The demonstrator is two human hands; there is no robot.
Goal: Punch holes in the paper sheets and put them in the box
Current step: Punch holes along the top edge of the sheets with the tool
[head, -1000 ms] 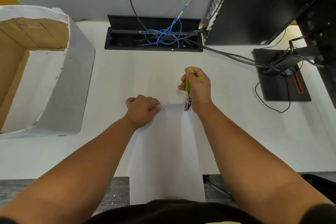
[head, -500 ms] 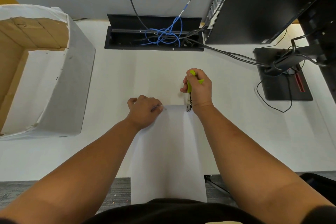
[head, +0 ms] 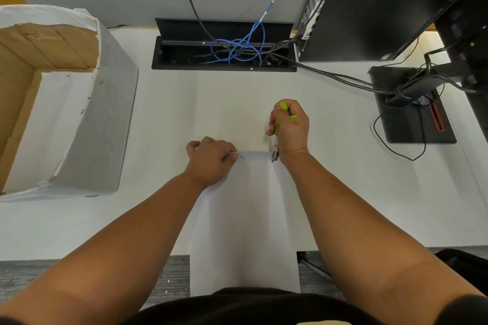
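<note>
A white paper sheet [head: 244, 221] lies lengthwise in front of me, its near end hanging over the desk edge. My left hand [head: 210, 159] pinches the sheet's far left corner. My right hand [head: 290, 128] grips a hole punch [head: 277, 137] with lime-green handles; its metal jaw sits on the sheet's far edge near the right corner. The cardboard box [head: 105, 119], covered in white paper, stands open at the left with white sheets inside.
A black cable tray [head: 224, 60] with blue and black cables is set into the white desk [head: 369, 192] at the back. A black computer tower [head: 383, 8] and a monitor base [head: 414, 113] with trailing cables stand at the right.
Both hands and the punch stay in nearly the same place on the sheet's far edge; only a slight shift of the view.
</note>
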